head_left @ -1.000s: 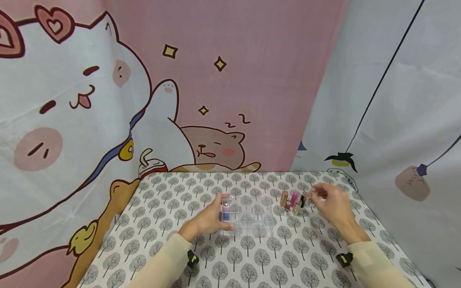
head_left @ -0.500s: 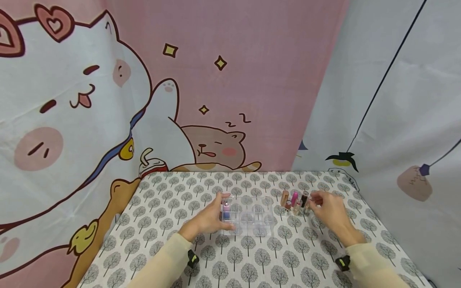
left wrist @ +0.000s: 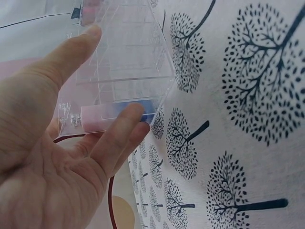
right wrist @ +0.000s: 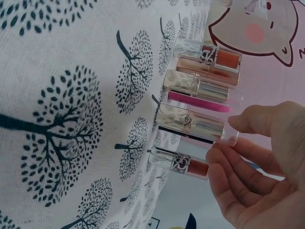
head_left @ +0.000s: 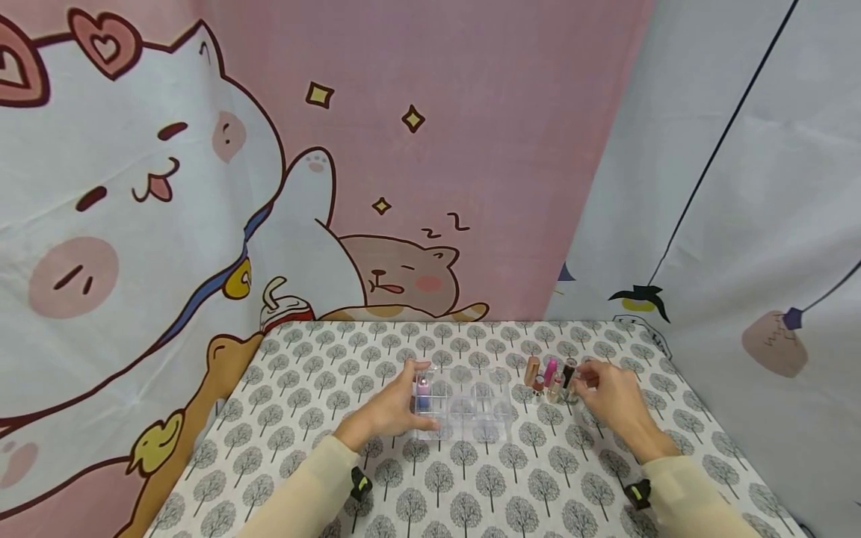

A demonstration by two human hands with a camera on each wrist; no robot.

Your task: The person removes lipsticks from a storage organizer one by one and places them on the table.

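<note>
A clear plastic organizer box (head_left: pixel 471 407) with several compartments stands mid-table. My left hand (head_left: pixel 390 403) grips its left end, thumb on one side and fingers on the other. Inside that end is a pink-and-blue tube (left wrist: pixel 102 117). To the right of the box, my right hand (head_left: pixel 615 396) pinches the top of a clear-capped lipstick (right wrist: pixel 190 123) between thumb and fingers. Close beside it stand a lipstick with a red-orange part (right wrist: pixel 198 168), a dark tube (head_left: pixel 569 371), a magenta tube (right wrist: pixel 200 101) and another clear-capped lipstick (right wrist: pixel 209 89).
A rose-gold tube (head_left: pixel 532 370) and another clear lipstick with an orange part (right wrist: pixel 228 58) stand at the left of the lipstick group. A tree-print cloth (head_left: pixel 437 486) covers the table. Cartoon-printed curtains (head_left: pixel 498 149) hang right behind and beside it.
My right hand has come slightly nearer and to the left, in front of the dark tube, which now shows more. My left hand and the organizer box have stayed put.
</note>
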